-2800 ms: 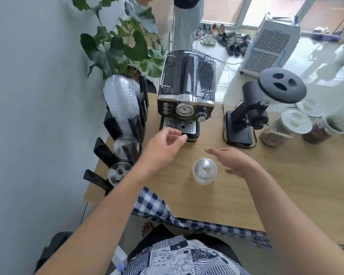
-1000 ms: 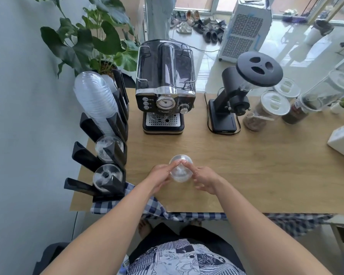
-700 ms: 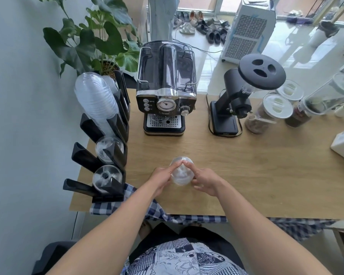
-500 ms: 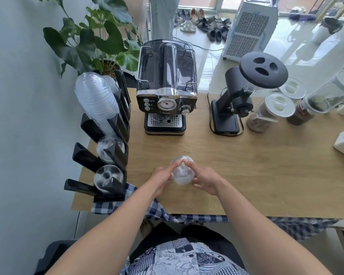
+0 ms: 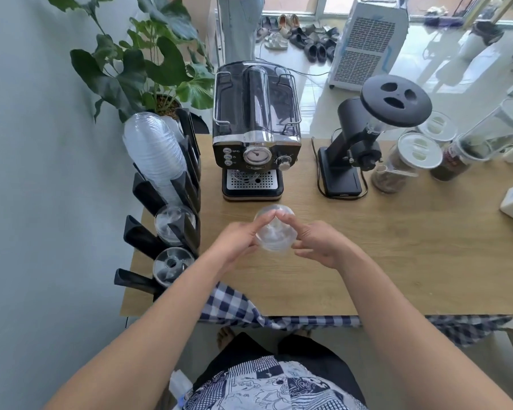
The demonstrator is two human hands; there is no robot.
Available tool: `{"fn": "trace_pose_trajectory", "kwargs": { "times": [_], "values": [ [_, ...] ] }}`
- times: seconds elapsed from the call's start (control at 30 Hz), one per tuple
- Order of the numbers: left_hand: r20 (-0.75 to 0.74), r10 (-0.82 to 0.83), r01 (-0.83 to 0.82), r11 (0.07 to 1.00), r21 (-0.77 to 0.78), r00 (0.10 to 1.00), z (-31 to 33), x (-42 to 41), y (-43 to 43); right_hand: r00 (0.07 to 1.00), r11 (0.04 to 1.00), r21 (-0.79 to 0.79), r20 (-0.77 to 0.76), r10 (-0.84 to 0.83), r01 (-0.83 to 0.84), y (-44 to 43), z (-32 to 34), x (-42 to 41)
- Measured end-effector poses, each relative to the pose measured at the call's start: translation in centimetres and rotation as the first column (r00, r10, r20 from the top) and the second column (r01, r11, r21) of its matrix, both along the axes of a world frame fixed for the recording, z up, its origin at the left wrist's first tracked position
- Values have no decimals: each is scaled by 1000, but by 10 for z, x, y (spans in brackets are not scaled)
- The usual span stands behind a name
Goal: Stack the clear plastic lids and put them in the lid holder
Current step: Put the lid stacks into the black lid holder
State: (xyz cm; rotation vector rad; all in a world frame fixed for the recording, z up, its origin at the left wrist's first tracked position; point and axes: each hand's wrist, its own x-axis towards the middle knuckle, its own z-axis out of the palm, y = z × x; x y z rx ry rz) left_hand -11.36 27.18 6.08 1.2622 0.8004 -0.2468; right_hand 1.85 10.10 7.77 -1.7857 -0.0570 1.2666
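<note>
From the head view, take the espresso machine (image 5: 256,134) as your landmark. Straight in front of its drip tray, a little toward you, your left hand (image 5: 237,242) and right hand (image 5: 317,244) close in on the clear dome lids (image 5: 274,232) from either side. Both index fingertips meet over the dome's top and the thumbs press in low on its sides, so each hand is clamped on the lids. Whether the lids rest on the wooden table (image 5: 397,247) or are lifted just off it cannot be told (the clear plastic hides its own rim).

Left of the machine, along the table's left edge, stands the black lid holder (image 5: 187,184). Its rear slot, level with the machine, carries a tall leaning stack of lids (image 5: 153,155); the two slots nearer you each hold a few lids, and the nearest slot sits close to the table's front left corner.

Right of the machine stands the coffee grinder (image 5: 365,137), then lidded jars (image 5: 406,161) further right. In front of the grinder and jars, bare tabletop runs to the front edge, where a checked cloth (image 5: 231,306) hangs over. The gap between your hands and the holder is open wood.
</note>
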Motion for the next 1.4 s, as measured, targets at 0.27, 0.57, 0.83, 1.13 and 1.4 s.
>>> {"fn": "trace_pose_trajectory", "kwargs": {
  "times": [0.27,0.57,0.83,1.13,1.4],
  "values": [
    [101,-47,26,980,199,994,94,-41,49,985,987,103,133,110,-124,40,84,-31],
    [45,-41,24,943,331,998,152,-131,106,907,933,59,261,329,-356,106,112,-98],
    [-86,68,-34,937,349,994,125,-192,134,835,862,-55,223,503,-505,144,78,-135],
    [-188,91,-34,957,288,978,76,-203,147,869,872,-147,107,483,-467,147,39,-144],
    [-262,100,-79,993,91,960,30,-194,159,931,924,-122,-91,353,-362,159,-5,-143]
  ]
}}
